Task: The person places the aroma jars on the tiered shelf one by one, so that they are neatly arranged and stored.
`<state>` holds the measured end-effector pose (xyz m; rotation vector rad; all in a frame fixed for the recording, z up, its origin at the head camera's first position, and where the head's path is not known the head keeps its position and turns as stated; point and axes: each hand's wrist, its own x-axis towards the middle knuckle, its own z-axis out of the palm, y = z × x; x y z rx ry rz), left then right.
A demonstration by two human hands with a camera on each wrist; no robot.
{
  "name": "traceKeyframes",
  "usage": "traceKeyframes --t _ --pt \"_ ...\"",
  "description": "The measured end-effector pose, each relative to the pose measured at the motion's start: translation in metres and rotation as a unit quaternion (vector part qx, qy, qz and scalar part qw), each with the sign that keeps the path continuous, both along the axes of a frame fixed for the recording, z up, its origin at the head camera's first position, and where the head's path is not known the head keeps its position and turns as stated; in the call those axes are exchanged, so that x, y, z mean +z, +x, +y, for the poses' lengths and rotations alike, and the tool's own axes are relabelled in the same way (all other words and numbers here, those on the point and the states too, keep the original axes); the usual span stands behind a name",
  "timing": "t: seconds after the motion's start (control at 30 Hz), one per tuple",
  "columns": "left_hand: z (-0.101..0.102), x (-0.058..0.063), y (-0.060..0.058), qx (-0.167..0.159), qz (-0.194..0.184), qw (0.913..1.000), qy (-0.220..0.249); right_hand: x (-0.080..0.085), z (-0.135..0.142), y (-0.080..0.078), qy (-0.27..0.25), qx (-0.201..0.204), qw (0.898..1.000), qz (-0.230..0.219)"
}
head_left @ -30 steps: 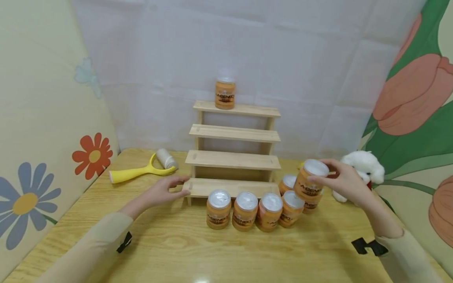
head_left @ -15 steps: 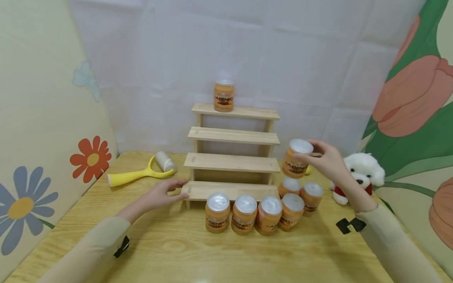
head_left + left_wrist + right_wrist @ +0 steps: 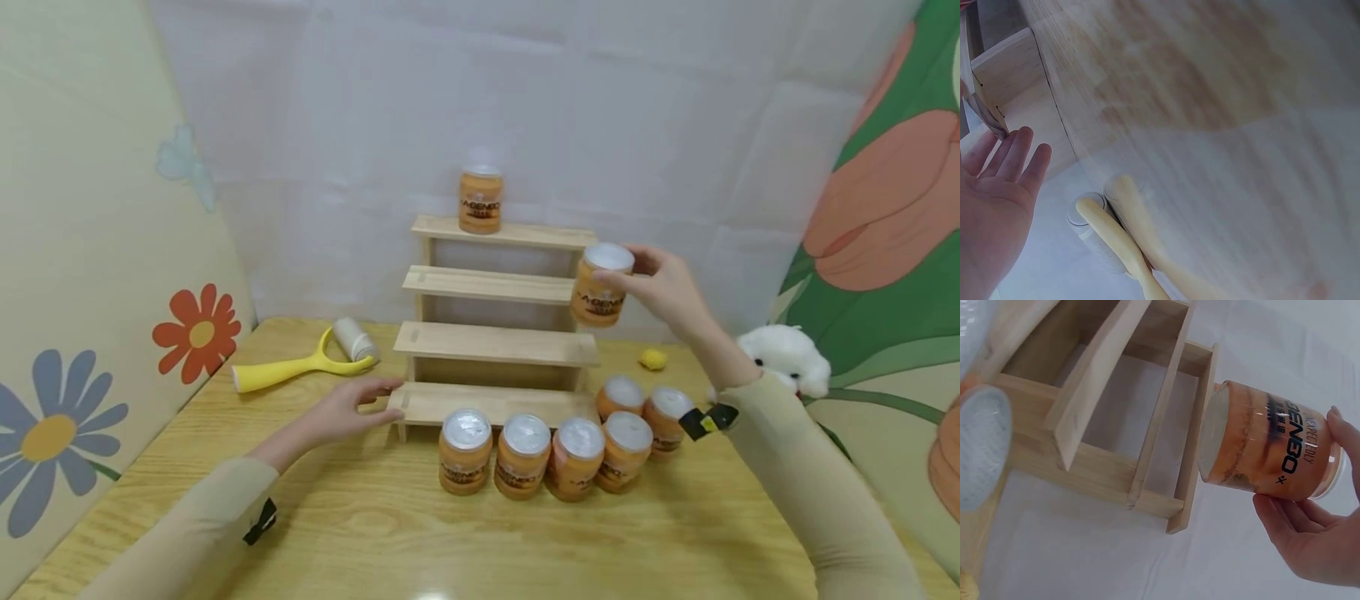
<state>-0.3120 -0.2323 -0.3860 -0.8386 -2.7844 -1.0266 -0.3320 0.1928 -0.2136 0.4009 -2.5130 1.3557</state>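
Note:
My right hand (image 3: 663,292) grips an orange can (image 3: 598,296) near its silver lid and holds it in the air beside the right end of the upper steps. In the right wrist view, the thumb and fingers pinch the lid end of that can (image 3: 1269,440). The left hand (image 3: 348,410) touches the left end of the bottom step of a wooden four-step stand (image 3: 487,340), its fingers fairly straight. Another orange can (image 3: 480,200) stands upright on the top step. Several more orange cans (image 3: 522,457) are grouped on the table at the stand's front right.
A yellow Y-shaped roller tool (image 3: 300,369) with a grey roll lies left of the stand. A small yellow object (image 3: 652,359) and a white plush dog (image 3: 787,362) are on the right. White cloth (image 3: 360,150) hangs behind the wooden table (image 3: 360,533).
The right hand has lifted the can up and leftward, from above the grouped cans to beside the upper steps. My left hand has stayed at the bottom step.

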Motion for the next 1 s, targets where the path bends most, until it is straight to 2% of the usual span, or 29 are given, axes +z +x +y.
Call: traceKeyframes --t 0.27,0.53,0.8,1.0 --pt "0.001 0.001 0.000 -0.002 0.004 1.0000 0.008 0.019 -0.017 -0.021 -0.044 0.011 0.999 0.012" --pt "0.000 -0.001 0.000 -0.001 0.001 1.0000 0.009 0.029 -0.035 -0.048 -0.090 0.005 0.996 0.022" --pt "0.002 -0.003 0.002 -0.004 0.003 0.9999 0.010 0.032 -0.055 -0.071 -0.160 0.005 0.987 0.022" --pt "0.004 -0.005 0.000 -0.008 0.004 0.9999 0.009 0.030 -0.066 -0.084 -0.182 -0.001 0.983 0.029"
